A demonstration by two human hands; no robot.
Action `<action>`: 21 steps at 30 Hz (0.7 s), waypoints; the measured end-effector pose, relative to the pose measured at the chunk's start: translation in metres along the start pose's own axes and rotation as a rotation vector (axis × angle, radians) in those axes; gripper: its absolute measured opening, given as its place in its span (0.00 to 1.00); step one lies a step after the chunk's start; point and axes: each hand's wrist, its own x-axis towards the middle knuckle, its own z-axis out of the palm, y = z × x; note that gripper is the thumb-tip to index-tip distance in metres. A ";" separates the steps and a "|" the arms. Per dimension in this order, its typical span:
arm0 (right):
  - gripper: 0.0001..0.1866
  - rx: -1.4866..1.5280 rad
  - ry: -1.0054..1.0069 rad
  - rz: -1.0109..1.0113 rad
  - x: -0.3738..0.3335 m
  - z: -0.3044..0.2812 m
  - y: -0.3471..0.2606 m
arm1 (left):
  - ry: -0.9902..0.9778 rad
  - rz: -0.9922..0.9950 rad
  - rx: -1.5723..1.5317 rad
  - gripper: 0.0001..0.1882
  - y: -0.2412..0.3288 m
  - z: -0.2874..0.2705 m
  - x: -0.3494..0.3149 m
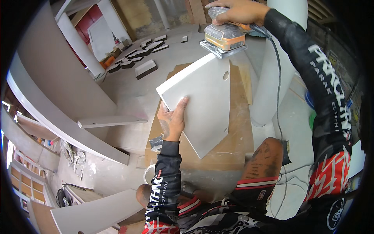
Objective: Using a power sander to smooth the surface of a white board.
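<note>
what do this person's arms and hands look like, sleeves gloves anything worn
Both arms wear long, tight black sleeves with white block lettering down the forearm and red-and-white jagged patterning near the upper arm. The sleeves end at the wrists. The left hand and right hand are bare: no gloves, and no rings or watch that can be made out. The left hand looks dusty and smudged.

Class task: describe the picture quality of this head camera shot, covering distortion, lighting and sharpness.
Head view: fisheye bends the long grey boards near the left rim, and black vignette fills the corners; light is soft and even, with no hard glare on the white panel; the left hand and the right hand on the orange sander look sharp.
</note>
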 end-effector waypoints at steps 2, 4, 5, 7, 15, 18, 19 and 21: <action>0.36 0.046 0.173 -0.126 -0.020 0.015 -0.006 | -0.008 -0.006 0.054 0.20 0.004 -0.003 0.003; 0.36 -0.113 0.367 -0.457 -0.017 0.028 0.025 | -0.020 -0.049 0.029 0.20 0.006 0.005 0.002; 0.36 -0.120 0.433 -0.495 -0.022 0.041 0.019 | -0.018 -0.091 0.037 0.20 0.005 0.001 0.003; 0.36 -0.129 0.502 -0.533 -0.046 0.069 -0.001 | -0.025 -0.098 0.061 0.20 0.000 -0.003 0.003; 0.32 0.040 0.677 -0.498 -0.087 0.136 -0.046 | -0.055 -0.062 0.075 0.20 -0.018 -0.008 0.008; 0.32 0.121 0.631 -0.474 -0.099 0.149 -0.066 | -0.031 0.026 -0.040 0.20 -0.027 -0.015 0.008; 0.33 0.086 0.676 -0.488 -0.100 0.154 -0.071 | -0.056 0.094 0.021 0.21 -0.030 -0.021 0.007; 0.34 0.062 0.668 -0.450 -0.106 0.158 -0.079 | -0.089 0.160 0.076 0.21 -0.024 -0.019 0.007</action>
